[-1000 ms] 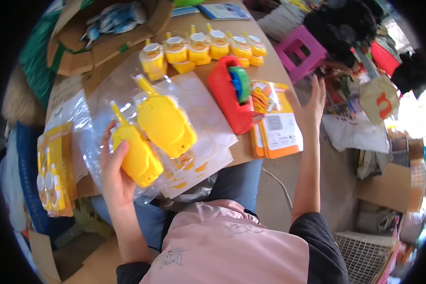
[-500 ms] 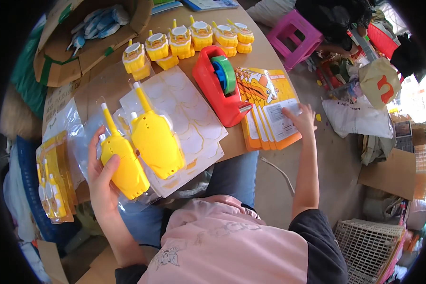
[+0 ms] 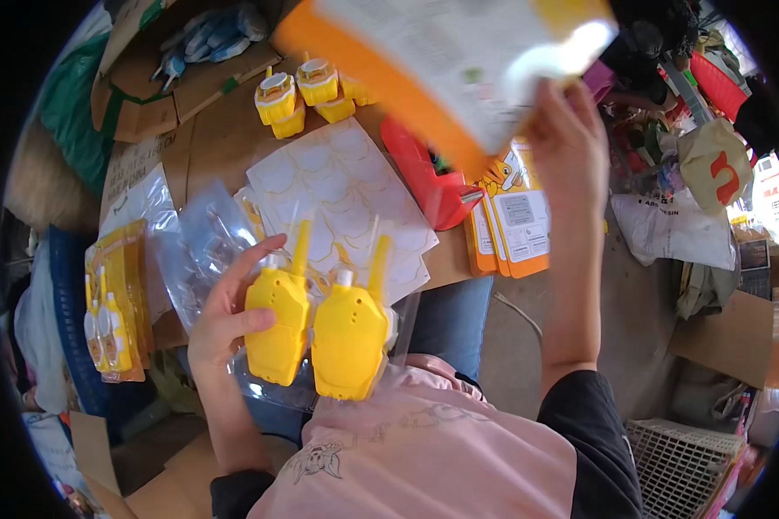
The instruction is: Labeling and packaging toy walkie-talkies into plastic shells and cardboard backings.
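In my left hand (image 3: 219, 327) is a clear plastic blister shell (image 3: 273, 391) over my lap, with my thumb on one of its two yellow toy walkie-talkies (image 3: 350, 342). Their backs face up, antennas pointing away from me. My right hand (image 3: 571, 130) is closed on the edge of an orange and white printed backing card (image 3: 441, 65), raised over the far side of the table and slightly blurred. Under it, a stack of similar cards (image 3: 525, 238) lies at the table's right edge. The card partly hides a red tape dispenser (image 3: 417, 177).
White patterned sheets (image 3: 320, 173) lie mid-table, beside empty-looking clear plastic shells (image 3: 208, 233). More yellow walkie-talkies (image 3: 277, 99) stand at the back. Packed sets (image 3: 112, 303) are on the left. An open carton (image 3: 138, 112) holds blue-and-white items. A white crate (image 3: 679, 458) sits at lower right.
My right hand has lifted a card off the stack and swung it up and left. My left hand has brought the blister shell with both walkie-talkies right and closer to me. The view has shifted slightly.
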Motion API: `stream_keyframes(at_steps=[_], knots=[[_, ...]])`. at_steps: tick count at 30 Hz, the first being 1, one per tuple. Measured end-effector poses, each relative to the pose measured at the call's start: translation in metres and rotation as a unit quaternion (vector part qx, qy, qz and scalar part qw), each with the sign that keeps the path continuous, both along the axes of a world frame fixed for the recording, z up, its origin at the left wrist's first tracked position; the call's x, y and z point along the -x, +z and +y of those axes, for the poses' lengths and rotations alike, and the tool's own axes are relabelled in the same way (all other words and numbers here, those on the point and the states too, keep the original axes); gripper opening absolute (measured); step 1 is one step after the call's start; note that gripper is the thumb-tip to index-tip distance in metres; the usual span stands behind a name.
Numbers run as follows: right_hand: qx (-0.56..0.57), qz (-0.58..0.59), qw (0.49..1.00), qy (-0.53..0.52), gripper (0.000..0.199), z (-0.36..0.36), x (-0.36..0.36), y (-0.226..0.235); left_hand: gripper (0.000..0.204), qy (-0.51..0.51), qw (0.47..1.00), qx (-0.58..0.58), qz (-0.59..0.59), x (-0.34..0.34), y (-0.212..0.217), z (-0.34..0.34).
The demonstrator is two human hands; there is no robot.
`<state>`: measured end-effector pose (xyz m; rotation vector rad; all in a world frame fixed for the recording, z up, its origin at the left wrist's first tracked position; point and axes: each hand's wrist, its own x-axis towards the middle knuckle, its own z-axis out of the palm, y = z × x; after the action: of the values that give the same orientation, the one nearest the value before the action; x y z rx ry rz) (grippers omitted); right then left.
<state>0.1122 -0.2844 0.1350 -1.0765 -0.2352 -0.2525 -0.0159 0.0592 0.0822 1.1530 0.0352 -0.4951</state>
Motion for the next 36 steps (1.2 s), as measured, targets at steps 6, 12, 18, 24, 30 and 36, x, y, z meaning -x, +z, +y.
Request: stream_keyframes(at_steps=[6, 12, 18, 24, 30, 36], knots=[[0.03, 0.058, 0.996, 0.062, 0.031, 0.036, -0.017, -0.019, 0.088, -0.015, 0.999, 0.028, 0.009, 0.004, 0.0, 0.011], [0.151, 0.187, 0.959, 0.153, 0.035, 0.043, 0.005, -0.021, 0.082, -0.014, 1.0, 0.003, -0.016, 0.005, -0.005, 0.01], [0.342, 0.096, 0.928, 0.11, 0.054, 0.035, 0.006, -0.015, 0.088, 0.023, 0.998, 0.007, -0.053, 0.004, -0.023, 0.019], [0.344, -0.054, 0.937, -0.039, 0.057, 0.034, -0.049, 0.031, 0.089, -0.009, 0.995, -0.001, -0.096, -0.002, -0.017, 0.016], [0.443, -0.079, 0.871, 0.197, 0.058, 0.066, -0.045, 0.007, 0.065, 0.102, 0.993, -0.023, -0.055, -0.01, -0.022, 0.012], [0.266, 0.097, 0.953, 0.111, 0.061, 0.084, 0.017, -0.012, 0.048, 0.224, 0.974, 0.017, 0.005, -0.021, 0.01, -0.002]])
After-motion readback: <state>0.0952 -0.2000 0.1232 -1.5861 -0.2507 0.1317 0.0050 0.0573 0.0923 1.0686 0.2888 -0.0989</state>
